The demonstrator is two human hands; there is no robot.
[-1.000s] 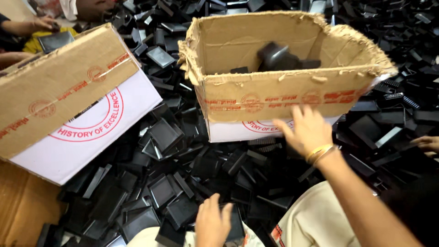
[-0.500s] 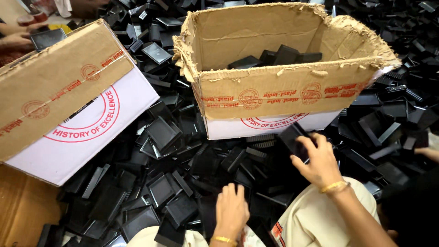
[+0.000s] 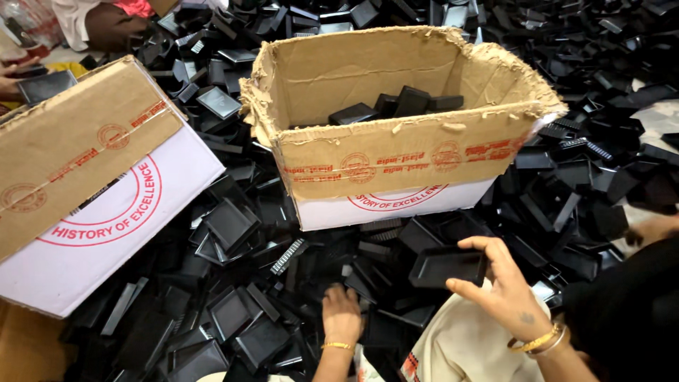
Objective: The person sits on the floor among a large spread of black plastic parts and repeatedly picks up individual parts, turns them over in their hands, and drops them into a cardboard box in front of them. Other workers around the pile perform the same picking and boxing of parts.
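A: Right hand is up off the heap with a black plastic tray pinched in it, thumb under the near edge and fingers curled over the far corner. It hangs above the pile of trays, just in front of the open cardboard box.

B: And the left hand?

A: Down in the pile, palm down, fingers buried among the black pieces. Whether it has closed on one I cannot tell, since the fingertips are hidden.

B: What stage does this look like?

A: I'd judge it as picking and carrying: one tray lifted, the other hand feeling for another. A few trays already lie at the back of the open box.

B: How is the held tray sitting?

A: Roughly flat, hollow side up, with the long axis running left to right across the view and the free end pointing left. Any move toward the box would need it lifted over the torn front wall, which stands higher than the hand does now.

B: Anything else nearby?

A: A second box lies tipped over on the left, well apart from both hands.
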